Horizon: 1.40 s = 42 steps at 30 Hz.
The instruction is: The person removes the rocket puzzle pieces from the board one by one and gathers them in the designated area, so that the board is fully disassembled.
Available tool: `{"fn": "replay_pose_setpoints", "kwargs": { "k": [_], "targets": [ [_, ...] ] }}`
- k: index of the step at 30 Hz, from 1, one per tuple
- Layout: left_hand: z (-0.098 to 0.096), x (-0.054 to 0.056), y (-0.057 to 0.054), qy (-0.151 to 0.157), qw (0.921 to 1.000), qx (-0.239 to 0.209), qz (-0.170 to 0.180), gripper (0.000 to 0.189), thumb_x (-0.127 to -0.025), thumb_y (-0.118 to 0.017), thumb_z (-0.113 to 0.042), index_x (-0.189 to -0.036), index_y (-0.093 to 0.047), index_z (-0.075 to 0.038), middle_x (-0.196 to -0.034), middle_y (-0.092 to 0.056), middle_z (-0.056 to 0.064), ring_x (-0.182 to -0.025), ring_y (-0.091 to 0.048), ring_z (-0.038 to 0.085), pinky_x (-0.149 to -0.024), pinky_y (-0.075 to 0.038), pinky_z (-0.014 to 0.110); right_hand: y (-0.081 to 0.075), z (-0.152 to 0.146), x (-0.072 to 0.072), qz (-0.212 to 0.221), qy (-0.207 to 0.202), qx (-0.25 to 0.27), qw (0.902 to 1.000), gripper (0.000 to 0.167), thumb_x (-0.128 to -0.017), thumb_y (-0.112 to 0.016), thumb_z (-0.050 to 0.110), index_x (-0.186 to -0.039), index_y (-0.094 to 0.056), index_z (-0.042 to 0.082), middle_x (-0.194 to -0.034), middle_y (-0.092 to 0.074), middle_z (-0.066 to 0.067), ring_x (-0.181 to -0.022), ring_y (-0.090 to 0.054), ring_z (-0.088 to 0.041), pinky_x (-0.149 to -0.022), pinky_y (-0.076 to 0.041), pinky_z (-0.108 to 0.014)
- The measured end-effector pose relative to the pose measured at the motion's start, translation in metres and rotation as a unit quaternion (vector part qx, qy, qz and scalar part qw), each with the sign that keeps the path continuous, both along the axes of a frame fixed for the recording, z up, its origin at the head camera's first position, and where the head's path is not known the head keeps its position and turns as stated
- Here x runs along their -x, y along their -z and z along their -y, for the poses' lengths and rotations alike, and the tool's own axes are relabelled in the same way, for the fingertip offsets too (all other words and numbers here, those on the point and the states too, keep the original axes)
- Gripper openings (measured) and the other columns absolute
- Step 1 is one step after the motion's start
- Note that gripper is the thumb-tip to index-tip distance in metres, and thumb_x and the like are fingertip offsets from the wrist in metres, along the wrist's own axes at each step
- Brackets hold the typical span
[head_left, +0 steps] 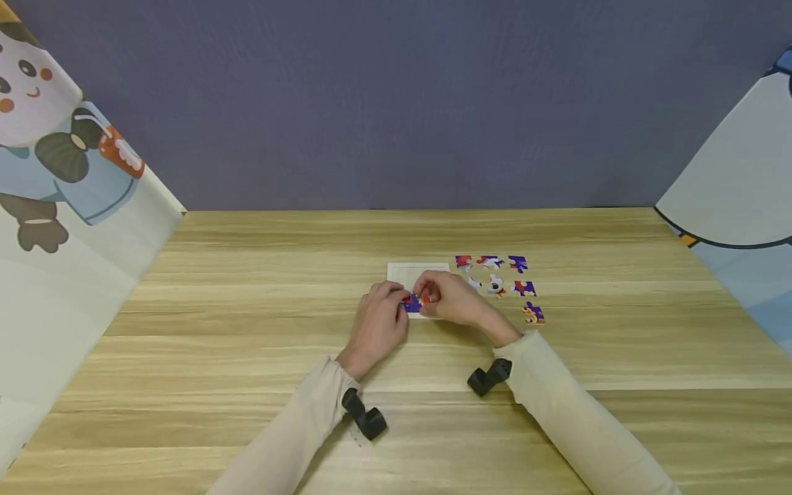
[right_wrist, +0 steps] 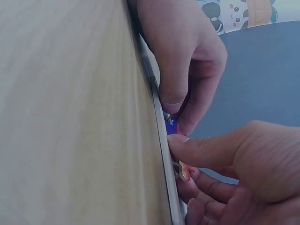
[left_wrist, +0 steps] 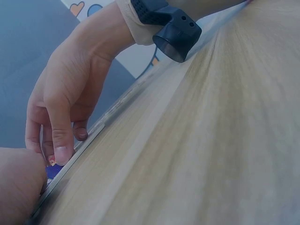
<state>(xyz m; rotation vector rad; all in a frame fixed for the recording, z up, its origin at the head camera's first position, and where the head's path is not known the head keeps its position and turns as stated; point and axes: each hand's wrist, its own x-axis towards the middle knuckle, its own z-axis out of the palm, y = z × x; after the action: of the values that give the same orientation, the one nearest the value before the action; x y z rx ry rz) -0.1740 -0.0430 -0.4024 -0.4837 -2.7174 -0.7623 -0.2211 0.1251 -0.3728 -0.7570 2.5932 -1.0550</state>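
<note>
A white puzzle tray (head_left: 417, 266) lies flat on the table, partly covered by both hands. Purple puzzle pieces (head_left: 411, 306) with red and yellow marks are in its near part. My left hand (head_left: 379, 322) is over the tray's left side, its thumb and curled fingers holding a purple piece (right_wrist: 173, 125) there. From the right, my right hand (head_left: 454, 300) pinches a red-and-yellow puzzle piece (right_wrist: 187, 171) between thumb and fingers, just beside the purple one. In the left wrist view, the right thumb is low at the tray's edge (left_wrist: 84, 146). Fingers hide much of both pieces.
Right of the tray, several loose puzzle pieces lie in rough rows, among them a purple-and-red one (head_left: 524, 289), one with an eye (head_left: 496, 284) and a purple-and-yellow one (head_left: 533, 313). A dark wall (head_left: 396, 110) rises behind the wooden table (head_left: 247, 344).
</note>
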Motion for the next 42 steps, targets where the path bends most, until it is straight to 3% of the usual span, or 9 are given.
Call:
{"fn": "replay_pose_setpoints", "kwargs": {
  "k": [8, 20, 30, 42],
  "targets": [
    [0.000, 0.000, 0.000, 0.000, 1.0000, 0.004, 0.000, 0.027, -0.084, -0.056, -0.004, -0.108, -0.070, -0.001, -0.113, -0.063, 0.010, -0.108, -0.055, 0.027, -0.088, -0.046, 0.041, 0.000, -0.001, 0.001, 0.006, -0.005, 0.028, 0.9996, 0.021, -0.080, -0.058, -0.008, -0.095, -0.061, 0.005, -0.085, -0.063, -0.008, -0.073, -0.057, -0.015, -0.067, -0.047, -0.026],
    [-0.006, 0.001, 0.004, 0.004, 1.0000, 0.006, 0.005, 0.027, -0.084, -0.056, -0.005, -0.107, -0.070, -0.001, -0.114, -0.063, 0.009, -0.109, -0.055, 0.026, -0.091, -0.046, 0.041, 0.003, -0.012, -0.001, 0.001, -0.018, 0.043, 0.9989, 0.014, -0.087, -0.054, -0.005, -0.097, -0.061, 0.003, -0.085, -0.065, -0.009, -0.074, -0.058, -0.014, -0.066, -0.048, -0.026],
    [-0.003, -0.002, 0.005, -0.001, 0.9999, 0.014, -0.006, 0.025, -0.085, -0.057, -0.005, -0.106, -0.071, -0.004, -0.113, -0.064, 0.009, -0.108, -0.056, 0.025, -0.089, -0.047, 0.040, 0.003, -0.031, -0.005, 0.019, 0.002, 0.053, 0.9984, 0.010, -0.088, -0.058, -0.003, -0.096, -0.063, 0.000, -0.086, -0.064, -0.012, -0.073, -0.059, -0.014, -0.061, -0.048, -0.024],
    [0.000, -0.001, 0.002, -0.002, 0.9997, 0.018, -0.017, 0.025, -0.085, -0.057, -0.004, -0.105, -0.071, -0.004, -0.112, -0.064, 0.009, -0.106, -0.057, 0.026, -0.086, -0.047, 0.040, -0.007, -0.059, -0.008, 0.029, 0.031, 0.054, 0.9976, 0.007, -0.085, -0.067, 0.001, -0.092, -0.067, 0.000, -0.087, -0.066, -0.012, -0.076, -0.062, -0.015, -0.065, -0.052, -0.025]
  ]
}}
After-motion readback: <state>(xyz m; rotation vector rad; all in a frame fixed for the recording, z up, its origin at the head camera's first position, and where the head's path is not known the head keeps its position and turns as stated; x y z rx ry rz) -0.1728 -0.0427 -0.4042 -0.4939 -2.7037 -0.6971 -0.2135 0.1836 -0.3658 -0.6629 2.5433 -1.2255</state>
